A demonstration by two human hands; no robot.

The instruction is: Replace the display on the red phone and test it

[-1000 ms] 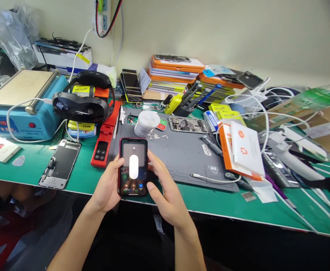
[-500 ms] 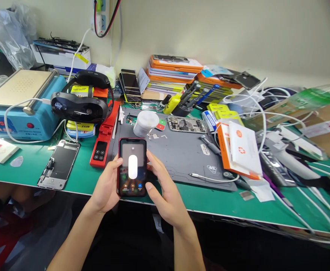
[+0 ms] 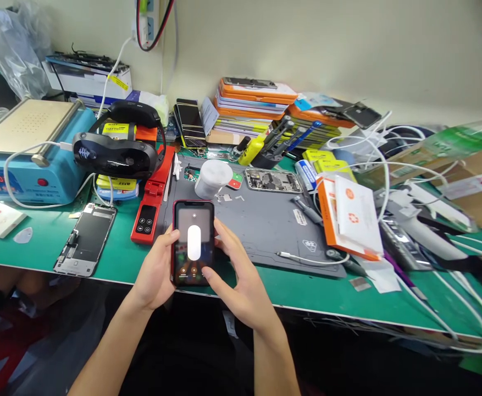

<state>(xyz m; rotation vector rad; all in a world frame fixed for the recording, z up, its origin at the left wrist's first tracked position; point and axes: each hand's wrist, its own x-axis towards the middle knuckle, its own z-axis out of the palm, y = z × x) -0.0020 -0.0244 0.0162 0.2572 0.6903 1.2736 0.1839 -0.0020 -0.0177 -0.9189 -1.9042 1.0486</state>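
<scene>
A red-edged smartphone [image 3: 194,220] is held upright between both hands at the table's front edge, its screen lit with a tall white brightness bar and a row of small icons below. My left hand [image 3: 156,269] wraps the phone's left side, thumb on the edge of the glass. Around the right side curls my right hand [image 3: 241,275], its fingers behind the phone and its thumb touching the lower right of the screen. Just beyond the phone stands a white lidded tub [image 3: 213,180] on the grey work mat [image 3: 261,225].
An opened phone [image 3: 273,181] lies on the mat. To the left are a red tool with buttons [image 3: 145,220], a detached phone screen [image 3: 86,240], a black headset [image 3: 117,157] and a blue heating machine [image 3: 26,176]. White boxes [image 3: 356,214] and cables crowd the right.
My right thumb has moved left onto the lower right icon on the screen, covering it. The phone and my left hand stay nearly where they were.
</scene>
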